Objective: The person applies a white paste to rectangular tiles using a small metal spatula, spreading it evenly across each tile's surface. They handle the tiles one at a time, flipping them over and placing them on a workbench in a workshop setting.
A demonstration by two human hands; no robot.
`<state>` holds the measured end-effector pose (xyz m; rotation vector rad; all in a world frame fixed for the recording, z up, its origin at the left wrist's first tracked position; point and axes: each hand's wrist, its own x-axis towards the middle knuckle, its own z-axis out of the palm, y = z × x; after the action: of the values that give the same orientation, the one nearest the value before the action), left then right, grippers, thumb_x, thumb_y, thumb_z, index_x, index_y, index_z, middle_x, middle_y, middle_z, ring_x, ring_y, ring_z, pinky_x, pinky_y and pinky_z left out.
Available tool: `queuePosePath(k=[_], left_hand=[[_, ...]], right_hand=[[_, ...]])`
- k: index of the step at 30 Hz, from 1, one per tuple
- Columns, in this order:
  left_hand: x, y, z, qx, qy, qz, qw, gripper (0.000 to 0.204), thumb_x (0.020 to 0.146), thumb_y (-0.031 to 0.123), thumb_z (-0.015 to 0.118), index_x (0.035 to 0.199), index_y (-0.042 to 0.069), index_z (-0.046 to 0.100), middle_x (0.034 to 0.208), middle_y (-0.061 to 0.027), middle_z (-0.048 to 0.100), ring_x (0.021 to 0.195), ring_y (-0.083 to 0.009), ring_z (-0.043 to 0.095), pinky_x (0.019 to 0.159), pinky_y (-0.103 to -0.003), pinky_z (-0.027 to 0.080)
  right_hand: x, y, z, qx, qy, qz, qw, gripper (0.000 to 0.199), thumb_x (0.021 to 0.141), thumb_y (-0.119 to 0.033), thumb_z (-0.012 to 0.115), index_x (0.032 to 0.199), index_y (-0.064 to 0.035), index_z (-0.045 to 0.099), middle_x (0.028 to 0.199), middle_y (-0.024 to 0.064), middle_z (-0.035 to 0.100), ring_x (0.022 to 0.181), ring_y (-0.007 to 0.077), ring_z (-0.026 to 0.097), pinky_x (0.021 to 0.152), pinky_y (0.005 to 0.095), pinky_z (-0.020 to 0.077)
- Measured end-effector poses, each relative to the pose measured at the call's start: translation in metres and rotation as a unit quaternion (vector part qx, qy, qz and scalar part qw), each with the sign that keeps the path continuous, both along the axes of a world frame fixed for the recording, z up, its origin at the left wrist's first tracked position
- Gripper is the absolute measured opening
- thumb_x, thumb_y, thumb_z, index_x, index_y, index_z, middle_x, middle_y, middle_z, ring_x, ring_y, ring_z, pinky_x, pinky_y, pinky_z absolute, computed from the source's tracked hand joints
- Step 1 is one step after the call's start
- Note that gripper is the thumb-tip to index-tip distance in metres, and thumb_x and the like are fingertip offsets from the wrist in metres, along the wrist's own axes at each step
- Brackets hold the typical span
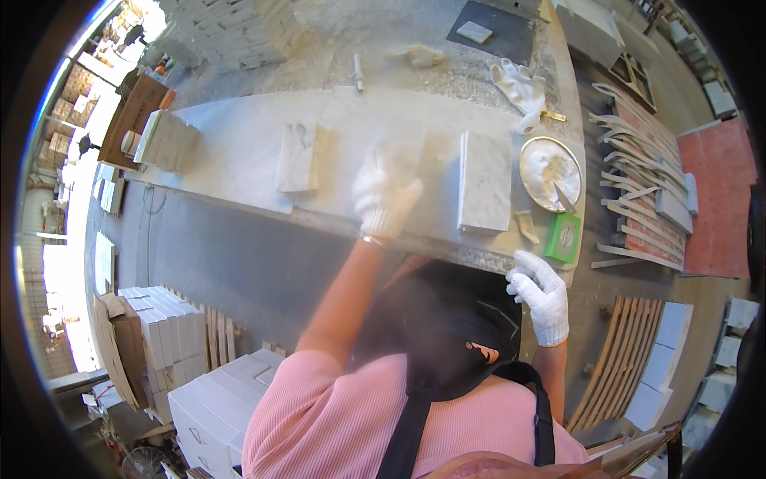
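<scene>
- Leaning in over a dusty white table (235,148), the person has both hands in white knit gloves, and the middle of the view is pretty hazy.
- The left hand (379,195) is out over the table, thumb sticking off to the right. Fingertips are washed out in the haze, so I can't tell if they're pinching anything or just lying flat.
- It sits between two grey-veined marble pieces: the narrower marble piece (295,160) on its left, the wider marble piece (487,182) on its right, neither one touching it as far as I can see.
- The right hand (542,295) is down by the near edge, fingers loosely curled with a gap to the thumb, nothing visible in it.
- Closest thing to that one is a green box (563,238), just beyond the fingers near the table's right corner.
- Behind the box there's a round tin (527,185) of white paste with a pointed blade (565,198) stuck in it.
- Further back: some loose white gloves (520,88), plus a dark sheet (507,44) with a small pale chunk (475,32) on it.
- Far left of the table, a row of thin tiles (166,142) stands on edge.
</scene>
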<state>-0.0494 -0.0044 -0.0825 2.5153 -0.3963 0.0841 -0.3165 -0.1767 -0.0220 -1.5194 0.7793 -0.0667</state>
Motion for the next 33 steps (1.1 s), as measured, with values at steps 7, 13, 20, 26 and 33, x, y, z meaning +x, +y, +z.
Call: queuePosePath(k=[7, 13, 20, 26, 33], left_hand=[[0.008, -0.003, 0.013, 0.167, 0.033, -0.023, 0.985, 0.107, 0.067, 0.057, 0.08, 0.153, 0.006, 0.04, 0.154, -0.0265, 0.043, 0.122, -0.0426, 0.06, 0.099, -0.047, 0.052], [0.051, -0.032, 0.028, 0.195, 0.097, -0.052, 0.975, 0.118, 0.065, 0.059, 0.081, 0.16, 0.01, 0.032, 0.158, -0.0272, 0.037, 0.126, -0.0459, 0.058, 0.1, -0.049, 0.053], [0.067, -0.048, 0.04, 0.236, 0.115, -0.061, 0.963, 0.105, 0.067, 0.047, 0.078, 0.16, 0.022, 0.034, 0.145, -0.0252, 0.047, 0.124, -0.044, 0.059, 0.098, -0.051, 0.053], [0.069, -0.046, 0.036, 0.231, 0.106, -0.052, 0.966, 0.097, 0.07, 0.043, 0.076, 0.158, 0.026, 0.04, 0.144, -0.0249, 0.047, 0.126, -0.0423, 0.059, 0.099, -0.05, 0.052], [0.036, -0.02, 0.036, 0.16, -0.087, -0.096, 0.979, 0.083, 0.08, 0.052, 0.074, 0.151, 0.016, 0.05, 0.142, -0.0252, 0.055, 0.122, -0.0427, 0.061, 0.098, -0.049, 0.053]], right_hand=[[-0.001, 0.002, 0.004, 0.018, -0.019, -0.001, 1.0, 0.043, 0.094, -0.011, 0.069, 0.135, 0.0, 0.062, 0.103, 0.0077, 0.072, 0.084, 0.0117, 0.067, 0.072, 0.025, 0.0523], [-0.002, 0.004, 0.002, 0.016, -0.016, 0.006, 1.0, 0.042, 0.094, -0.011, 0.071, 0.133, 0.0008, 0.064, 0.108, 0.0064, 0.072, 0.093, 0.0107, 0.065, 0.084, 0.0268, 0.0533], [-0.005, 0.003, -0.003, 0.016, -0.035, 0.003, 0.999, 0.04, 0.095, -0.011, 0.07, 0.133, -0.0008, 0.064, 0.101, 0.0063, 0.072, 0.083, 0.0111, 0.067, 0.07, 0.0252, 0.0519], [-0.004, 0.002, -0.001, 0.006, -0.041, 0.008, 0.999, 0.041, 0.094, -0.011, 0.07, 0.134, -0.0006, 0.063, 0.102, 0.0065, 0.072, 0.084, 0.0112, 0.066, 0.07, 0.0253, 0.0518], [0.018, -0.001, 0.0, -0.02, -0.049, -0.017, 0.998, 0.05, 0.093, -0.012, 0.072, 0.139, 0.0019, 0.06, 0.105, 0.0072, 0.071, 0.09, 0.0123, 0.065, 0.085, 0.0281, 0.0532]])
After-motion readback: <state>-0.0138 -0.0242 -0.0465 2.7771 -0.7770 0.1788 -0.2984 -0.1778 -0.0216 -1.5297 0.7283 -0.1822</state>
